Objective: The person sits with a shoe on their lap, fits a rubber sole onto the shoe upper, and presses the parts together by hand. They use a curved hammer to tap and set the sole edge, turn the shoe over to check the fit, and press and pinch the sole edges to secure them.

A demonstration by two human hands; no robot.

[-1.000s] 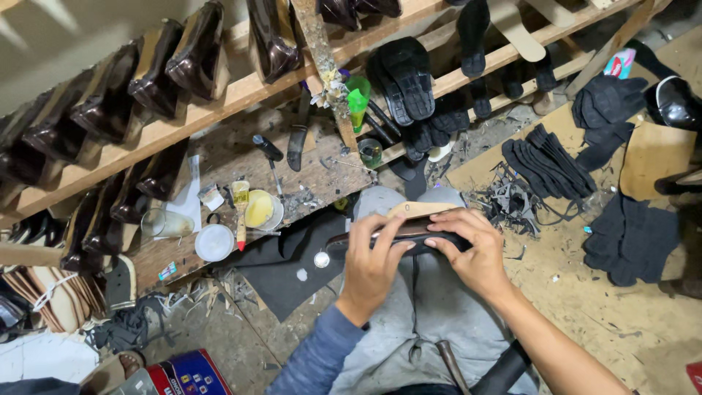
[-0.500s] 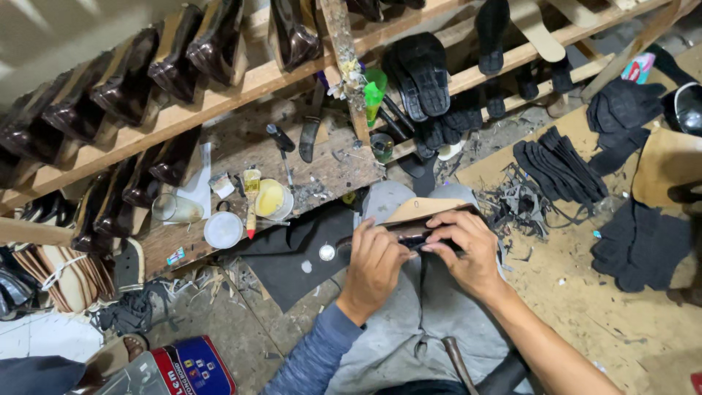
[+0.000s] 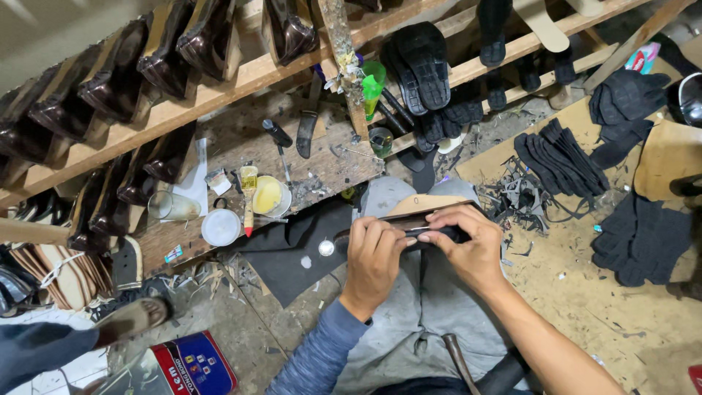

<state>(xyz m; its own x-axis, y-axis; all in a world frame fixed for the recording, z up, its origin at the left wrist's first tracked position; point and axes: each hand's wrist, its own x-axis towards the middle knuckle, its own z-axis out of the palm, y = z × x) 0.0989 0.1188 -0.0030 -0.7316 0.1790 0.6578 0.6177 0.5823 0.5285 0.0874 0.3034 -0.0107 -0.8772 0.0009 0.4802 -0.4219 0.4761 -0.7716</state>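
Clearly, both hands are closed on one dark shoe piece [image 3: 420, 223], which lies across the person's lap on grey cloth [image 3: 409, 322]. The left hand [image 3: 374, 256] grips its left end with the fingers curled over the top, and the right hand [image 3: 468, 245] holds the right end, its fingertips pressing on the upper edge. Between the two hands a thin metal tool [image 3: 418, 230] shows, but I cannot tell which hand pinches it. Just behind the grip, a tan sole-shaped piece [image 3: 424, 202] lies touching the dark piece. To the left of the grip, a black sheet [image 3: 292, 245] spreads on the floor with a small white round lid [image 3: 326, 248] on it. Further left and up, on the wooden bench [image 3: 322, 164], stand a yellow pot of glue [image 3: 268, 195], a brush with yellow handle [image 3: 248, 196], a white lid [image 3: 220, 227] and a clear glass [image 3: 167, 206]. To the right of the grip, black scraps [image 3: 523, 197] lie near a stack of black soles [image 3: 559, 157]. Above the bench, dark glossy shoes [image 3: 190, 44] sit in rows on a wooden rack [image 3: 241, 80]. Near the person's left elbow, a red and blue tin [image 3: 194, 366] lies on the floor.
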